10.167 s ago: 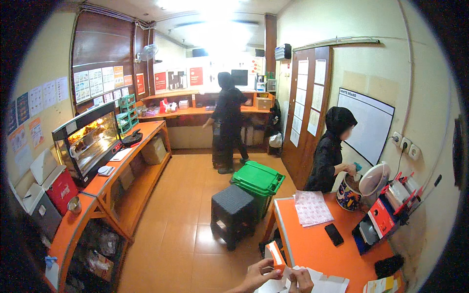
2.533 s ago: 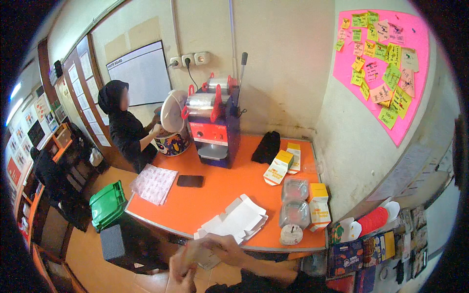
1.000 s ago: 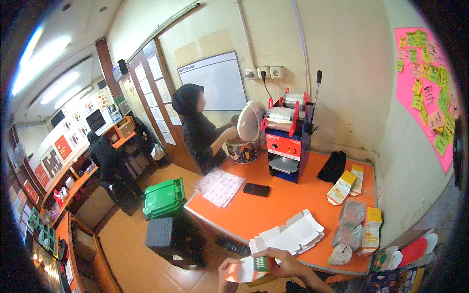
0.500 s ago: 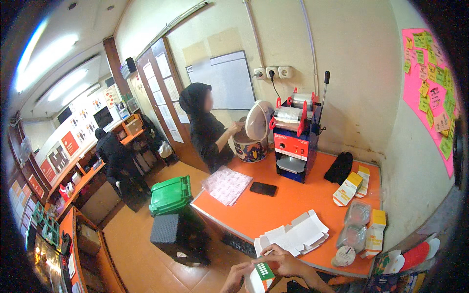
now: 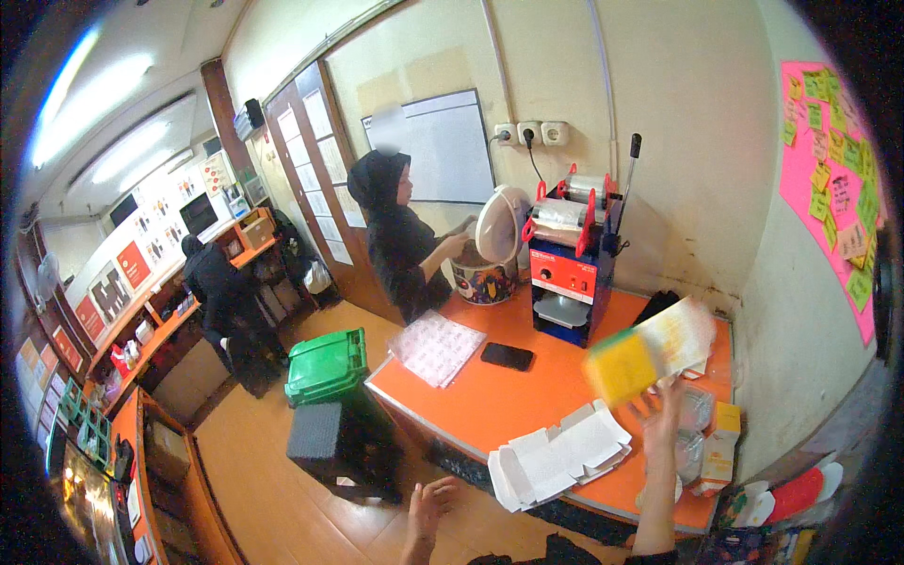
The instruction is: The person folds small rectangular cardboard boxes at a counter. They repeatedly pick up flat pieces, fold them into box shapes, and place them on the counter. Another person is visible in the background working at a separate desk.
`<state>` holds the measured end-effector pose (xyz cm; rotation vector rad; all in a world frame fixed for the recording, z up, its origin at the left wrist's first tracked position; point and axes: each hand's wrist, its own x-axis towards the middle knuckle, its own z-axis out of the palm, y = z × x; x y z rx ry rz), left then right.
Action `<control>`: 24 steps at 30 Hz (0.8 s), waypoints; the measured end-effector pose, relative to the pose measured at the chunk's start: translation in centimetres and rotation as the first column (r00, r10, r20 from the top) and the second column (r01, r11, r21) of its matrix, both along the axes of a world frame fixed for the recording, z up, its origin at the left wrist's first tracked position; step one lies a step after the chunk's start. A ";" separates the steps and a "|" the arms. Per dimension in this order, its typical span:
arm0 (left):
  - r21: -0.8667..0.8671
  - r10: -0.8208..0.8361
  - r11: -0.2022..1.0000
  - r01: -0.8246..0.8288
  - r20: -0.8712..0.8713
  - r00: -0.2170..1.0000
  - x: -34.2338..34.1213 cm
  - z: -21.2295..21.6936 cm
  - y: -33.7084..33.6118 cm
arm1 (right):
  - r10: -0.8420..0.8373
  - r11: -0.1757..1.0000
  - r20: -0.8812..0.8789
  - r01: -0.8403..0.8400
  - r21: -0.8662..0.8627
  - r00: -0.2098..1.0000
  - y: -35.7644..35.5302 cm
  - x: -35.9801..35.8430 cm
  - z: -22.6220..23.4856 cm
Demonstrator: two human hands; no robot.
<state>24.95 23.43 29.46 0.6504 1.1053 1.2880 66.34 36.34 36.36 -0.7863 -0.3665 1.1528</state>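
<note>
My left hand (image 5: 430,504) is raised at the near edge, over the floor left of the table. Its fingers are loosely curled and apart, with nothing in them. Over the table's right side my right hand (image 5: 659,414) reaches up with spread fingers. Just beyond its fingertips is a yellow and white carton (image 5: 626,367), tilted and smeared by motion; I cannot tell whether they touch. Flat unfolded white cardboard (image 5: 560,455) lies on the orange table between my hands. Partly behind my right forearm sit clear plastic containers (image 5: 695,410) and another yellow and white carton (image 5: 723,431).
A red and blue sealing machine (image 5: 570,273) stands at the back of the table (image 5: 443,395). Near it lie a black phone (image 5: 507,356) and printed sheets (image 5: 437,348). Another person (image 5: 400,231) works at a patterned tub (image 5: 485,281). A green-lidded bin (image 5: 327,365) stands left.
My hands have parted. The right one moved up and right, and a yellow carton now appears in the air beside it. The left one moved left, and the carton both hands held is gone from there.
</note>
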 end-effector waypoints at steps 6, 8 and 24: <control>-0.154 -0.059 0.987 0.041 -0.113 0.992 2.3 -1.9 -2.0 | 0.010 0.991 0.733 -0.107 0.086 0.680 3.3 -4.4 -11.2; -0.186 -0.091 0.981 0.058 -0.174 0.981 3.8 -1.7 -2.3 | 0.281 0.955 0.828 -0.229 -0.190 0.485 3.0 -9.7 -15.0; -0.225 -0.104 0.973 0.050 -0.233 0.967 4.2 -1.6 -4.8 | 0.627 0.736 0.759 -0.455 -0.502 0.175 2.2 -14.1 -17.8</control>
